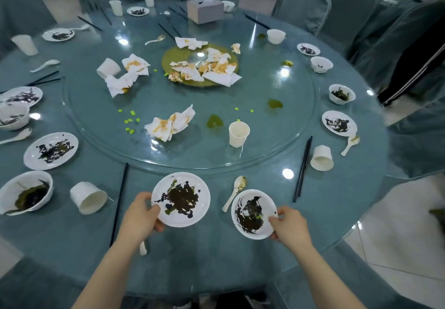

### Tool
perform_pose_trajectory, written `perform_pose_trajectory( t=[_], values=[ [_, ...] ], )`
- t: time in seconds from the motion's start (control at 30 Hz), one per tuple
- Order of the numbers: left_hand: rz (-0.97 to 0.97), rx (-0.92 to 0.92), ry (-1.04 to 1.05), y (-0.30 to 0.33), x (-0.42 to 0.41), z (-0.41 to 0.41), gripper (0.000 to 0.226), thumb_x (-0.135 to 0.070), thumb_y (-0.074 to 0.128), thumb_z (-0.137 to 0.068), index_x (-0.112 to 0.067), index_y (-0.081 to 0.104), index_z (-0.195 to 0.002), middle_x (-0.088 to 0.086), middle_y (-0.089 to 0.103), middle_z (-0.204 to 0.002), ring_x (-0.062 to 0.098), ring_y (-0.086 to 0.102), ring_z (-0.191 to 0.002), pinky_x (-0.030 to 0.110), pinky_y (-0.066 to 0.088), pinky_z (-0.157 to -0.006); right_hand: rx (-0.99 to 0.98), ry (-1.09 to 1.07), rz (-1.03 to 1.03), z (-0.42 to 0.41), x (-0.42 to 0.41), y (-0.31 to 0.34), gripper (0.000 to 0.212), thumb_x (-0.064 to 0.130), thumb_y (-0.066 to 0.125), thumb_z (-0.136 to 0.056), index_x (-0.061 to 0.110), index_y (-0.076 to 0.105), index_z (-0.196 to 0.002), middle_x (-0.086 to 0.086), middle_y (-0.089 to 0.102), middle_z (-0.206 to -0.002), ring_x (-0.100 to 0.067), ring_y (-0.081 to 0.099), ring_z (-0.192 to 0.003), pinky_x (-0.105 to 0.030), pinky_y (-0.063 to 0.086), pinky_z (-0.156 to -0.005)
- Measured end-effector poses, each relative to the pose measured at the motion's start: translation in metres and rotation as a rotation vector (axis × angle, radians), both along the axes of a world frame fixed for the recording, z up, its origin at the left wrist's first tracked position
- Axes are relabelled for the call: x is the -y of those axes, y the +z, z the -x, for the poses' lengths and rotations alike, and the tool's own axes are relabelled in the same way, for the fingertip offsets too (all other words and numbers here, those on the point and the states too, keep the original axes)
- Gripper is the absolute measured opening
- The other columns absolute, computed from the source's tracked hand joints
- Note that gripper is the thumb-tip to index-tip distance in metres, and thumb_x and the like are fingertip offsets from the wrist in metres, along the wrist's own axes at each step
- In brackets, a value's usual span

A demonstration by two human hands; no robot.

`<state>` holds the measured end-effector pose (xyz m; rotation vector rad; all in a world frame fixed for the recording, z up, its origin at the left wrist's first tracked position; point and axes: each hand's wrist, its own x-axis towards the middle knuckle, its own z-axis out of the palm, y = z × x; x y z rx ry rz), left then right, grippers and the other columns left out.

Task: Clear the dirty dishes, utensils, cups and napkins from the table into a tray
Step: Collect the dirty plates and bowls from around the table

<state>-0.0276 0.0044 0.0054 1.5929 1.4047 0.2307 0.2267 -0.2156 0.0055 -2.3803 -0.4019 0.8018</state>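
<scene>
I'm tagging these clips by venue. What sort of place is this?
Most likely a restaurant banquet hall. A large round table carries a glass turntable, fabric-covered chairs ring it, and dirty plates mark many place settings, like the plate at left.

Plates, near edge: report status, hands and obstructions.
Left hand grips dirty plate. Right hand grips bowl. Spoon lies between them. No tray in view.

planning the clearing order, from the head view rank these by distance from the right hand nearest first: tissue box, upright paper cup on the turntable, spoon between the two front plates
From the right hand:
1. Spoon, just left of the plate that hand holds.
2. Upright paper cup, on the turntable's near edge.
3. Tissue box, at the far side of the table.
</scene>
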Motion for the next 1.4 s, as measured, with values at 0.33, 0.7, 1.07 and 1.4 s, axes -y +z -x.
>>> perform_pose_trajectory(
  t=[0.33,0.7,1.07,1.4],
  values=[
    [-0.079,0.108,0.266,0.035,0.003,0.028,0.022,-0.009,0.040,-0.093,-0.024,0.046,-0.107,0.009,0.066,-0.052,0.016,0.056,-0.035,0.021,0.037,-0.034,-0.030,0.208,-0.112,-0.020,-0.059,0.013,0.002,0.015,0.060,-0.082,0.016,0.059,-0.080,-0.007,0.066,-0.050,-0.020,0.062,-0.043,-0.031,0.052,-0.053],
    [-0.177,0.155,0.709,0.060,0.058,0.095,0.021,-0.012,0.045,-0.096,-0.019,0.051,-0.114,0.008,0.067,-0.053,0.011,0.051,-0.035,0.019,0.038,-0.036,-0.184,0.538,-0.174,0.005,-0.139,0.006,0.006,0.016,0.060,-0.083,0.011,0.063,-0.085,-0.003,0.066,-0.052,-0.017,0.060,-0.041,-0.026,0.045,-0.046],
    [-0.233,0.210,0.961,0.063,0.089,0.179,0.023,-0.018,0.046,-0.098,-0.020,0.050,-0.121,0.007,0.069,-0.058,0.012,0.054,-0.039,0.021,0.035,-0.035,-0.212,0.788,-0.178,0.102,-0.188,0.019,0.007,0.017,0.060,-0.082,0.012,0.065,-0.084,-0.001,0.067,-0.054,-0.014,0.058,-0.040,-0.021,0.041,-0.040],
    [-0.249,0.269,0.942,0.071,0.056,0.287,0.019,-0.018,0.045,-0.099,-0.024,0.049,-0.116,0.006,0.069,-0.061,0.012,0.053,-0.039,0.021,0.035,-0.034,-0.247,0.710,-0.251,0.211,-0.219,0.026,0.010,0.015,0.057,-0.089,0.006,0.062,-0.091,-0.009,0.066,-0.058,-0.016,0.055,-0.041,-0.024,0.042,-0.042]
  ],
)
